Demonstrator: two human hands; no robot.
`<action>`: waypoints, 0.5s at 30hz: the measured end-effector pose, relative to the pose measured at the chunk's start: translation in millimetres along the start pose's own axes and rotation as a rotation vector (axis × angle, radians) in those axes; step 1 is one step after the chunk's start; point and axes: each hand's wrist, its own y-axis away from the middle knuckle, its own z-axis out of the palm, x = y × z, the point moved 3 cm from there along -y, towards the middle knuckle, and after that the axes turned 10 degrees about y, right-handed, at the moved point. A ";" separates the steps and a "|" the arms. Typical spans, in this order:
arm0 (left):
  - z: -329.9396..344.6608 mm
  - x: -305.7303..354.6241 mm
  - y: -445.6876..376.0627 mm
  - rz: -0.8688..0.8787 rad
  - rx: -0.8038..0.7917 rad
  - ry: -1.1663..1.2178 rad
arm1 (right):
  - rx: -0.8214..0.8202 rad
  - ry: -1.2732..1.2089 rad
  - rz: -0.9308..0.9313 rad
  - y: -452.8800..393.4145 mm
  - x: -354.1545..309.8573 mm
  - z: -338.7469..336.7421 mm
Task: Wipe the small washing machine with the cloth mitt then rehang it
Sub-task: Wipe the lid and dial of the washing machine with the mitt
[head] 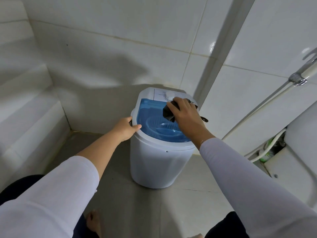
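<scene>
A small white washing machine [154,162] with a clear blue lid [151,115] stands on the floor in a tiled corner. Its white dial [169,95] sits on the back panel. My right hand [184,115] presses a dark cloth mitt [167,112] onto the lid's far right part, just below the dial. The mitt's dark loop [204,119] sticks out to the right of my wrist. My left hand [126,128] grips the machine's left rim, thumb on top.
White tiled walls close in behind and to the right. A tiled ledge [29,107] runs along the left. A chrome tap with hose [296,79] and a white toilet [301,152] stand at the right. My bare feet [93,222] are on the grey floor below.
</scene>
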 end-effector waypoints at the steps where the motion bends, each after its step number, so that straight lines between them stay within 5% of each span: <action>1: -0.9 -1.0 0.1 0.007 -0.009 0.009 | -0.001 0.013 -0.036 0.9 -6.6 3.0; 10: -5.1 -3.1 2.9 0.044 0.004 0.036 | -0.133 -0.140 -0.239 -2.1 -17.1 20.2; 15: -6.4 -2.3 4.9 0.054 0.002 0.017 | -0.292 -0.305 -0.201 -6.5 -13.4 12.2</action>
